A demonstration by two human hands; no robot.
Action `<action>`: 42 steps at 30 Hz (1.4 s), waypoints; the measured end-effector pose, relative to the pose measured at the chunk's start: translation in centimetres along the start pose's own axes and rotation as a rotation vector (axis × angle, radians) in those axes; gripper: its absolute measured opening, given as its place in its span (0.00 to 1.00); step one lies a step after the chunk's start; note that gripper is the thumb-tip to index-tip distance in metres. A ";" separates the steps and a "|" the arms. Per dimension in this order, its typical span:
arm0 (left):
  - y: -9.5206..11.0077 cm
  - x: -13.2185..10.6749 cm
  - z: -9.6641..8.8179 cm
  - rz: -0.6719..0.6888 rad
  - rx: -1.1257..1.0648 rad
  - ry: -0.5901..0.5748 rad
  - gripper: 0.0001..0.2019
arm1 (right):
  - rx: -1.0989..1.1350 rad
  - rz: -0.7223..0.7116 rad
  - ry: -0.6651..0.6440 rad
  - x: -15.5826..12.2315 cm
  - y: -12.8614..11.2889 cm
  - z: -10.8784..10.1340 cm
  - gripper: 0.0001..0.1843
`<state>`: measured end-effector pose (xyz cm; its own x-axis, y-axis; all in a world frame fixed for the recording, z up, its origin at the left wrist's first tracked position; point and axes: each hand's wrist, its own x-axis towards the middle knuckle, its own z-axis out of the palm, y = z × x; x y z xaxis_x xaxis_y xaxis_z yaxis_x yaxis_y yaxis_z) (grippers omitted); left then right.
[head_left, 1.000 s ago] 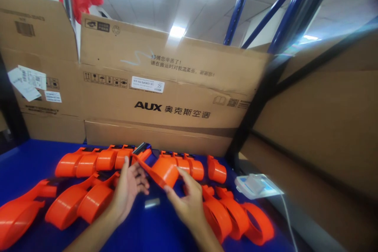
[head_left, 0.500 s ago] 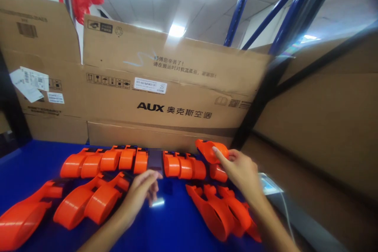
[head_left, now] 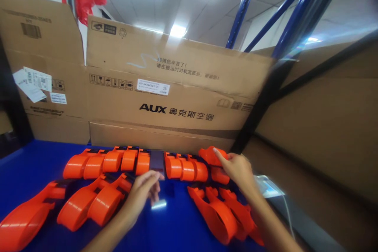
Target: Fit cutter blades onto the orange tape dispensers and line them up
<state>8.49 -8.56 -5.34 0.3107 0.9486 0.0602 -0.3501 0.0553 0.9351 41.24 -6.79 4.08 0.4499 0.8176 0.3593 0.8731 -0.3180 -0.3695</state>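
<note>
Many orange plastic tape dispensers lie on a blue table [head_left: 35, 161]. My right hand [head_left: 238, 169] grips one orange dispenser [head_left: 209, 154] at the right end of the back row [head_left: 183, 167], above another orange piece. My left hand [head_left: 143, 193] hovers low over the table with fingers curled, its fingertips beside a small shiny metal plate [head_left: 158, 204]; it holds nothing that I can see. A dark flat piece [head_left: 156, 160] sits in the gap of the back row, just beyond my left hand.
Large cardboard boxes [head_left: 165, 98] marked AUX wall off the back of the table. More cardboard [head_left: 319, 126] and a blue rack [head_left: 283, 12] stand on the right. Other dispensers lie at front left [head_left: 79, 204] and front right [head_left: 221, 216]. A white packet [head_left: 267, 187] lies at the right edge.
One second ago both hands held a dispenser at the middle. My right hand carried an orange dispenser to the row's right end; my left hand dropped towards the metal plate.
</note>
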 end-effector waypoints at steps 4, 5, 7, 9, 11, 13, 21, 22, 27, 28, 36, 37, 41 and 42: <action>-0.1 0.0 -0.1 0.003 0.023 -0.014 0.22 | -0.073 -0.003 -0.053 0.3 0.3 0.7 0.36; -0.2 0.0 -0.1 -0.001 0.031 -0.024 0.22 | -0.098 -0.011 -0.072 0.2 0.2 0.9 0.37; -0.5 0.0 -0.1 -0.015 0.048 -0.048 0.22 | -0.123 -0.025 -0.101 0.1 0.1 1.2 0.37; -0.6 0.0 -0.2 -0.029 0.064 -0.071 0.22 | -0.126 -0.034 -0.116 -0.1 0.1 1.5 0.37; -0.6 0.0 -0.1 -0.039 0.073 -0.100 0.22 | -0.134 -0.043 -0.132 -0.2 0.1 1.8 0.36; -0.5 -0.2 0.0 -0.053 0.072 -0.133 0.22 | -0.145 -0.050 -0.146 -0.3 0.2 2.0 0.35; -0.7 -0.3 0.2 -0.073 0.076 -0.160 0.23 | -0.194 -0.076 -0.218 -0.8 0.8 2.2 0.35; -0.8 -0.2 0.1 -0.067 0.078 -0.157 0.23 | -0.202 -0.083 -0.224 -0.8 0.9 2.2 0.34; -1.1 0.0 -0.2 -0.070 0.081 -0.156 0.22 | -0.259 -0.076 -0.223 0.4 2.1 2.2 0.29; -1.1 0.0 -0.2 -0.075 0.083 -0.158 0.22 | -0.269 -0.059 -0.231 0.7 2.4 2.2 0.28; -0.8 -0.2 0.0 -0.091 0.114 -0.195 0.20 | -0.275 -0.014 -0.351 1.3 3.6 2.9 0.21; -0.8 -0.2 0.0 -0.091 0.114 -0.193 0.20 | -0.279 -0.016 -0.341 1.3 3.5 2.8 0.21; -0.9 -0.2 0.0 -0.082 0.118 -0.189 0.20 | -0.311 -0.018 -0.260 1.1 2.8 1.6 0.23; -0.9 -0.2 0.0 -0.076 0.117 -0.189 0.20 | -0.319 -0.015 -0.233 1.1 2.6 1.1 0.24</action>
<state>8.77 -8.76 -6.22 0.4960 0.8673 0.0416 -0.2177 0.0778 0.9729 43.82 -6.22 2.58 0.4136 0.8989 0.1446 0.9105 -0.4081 -0.0674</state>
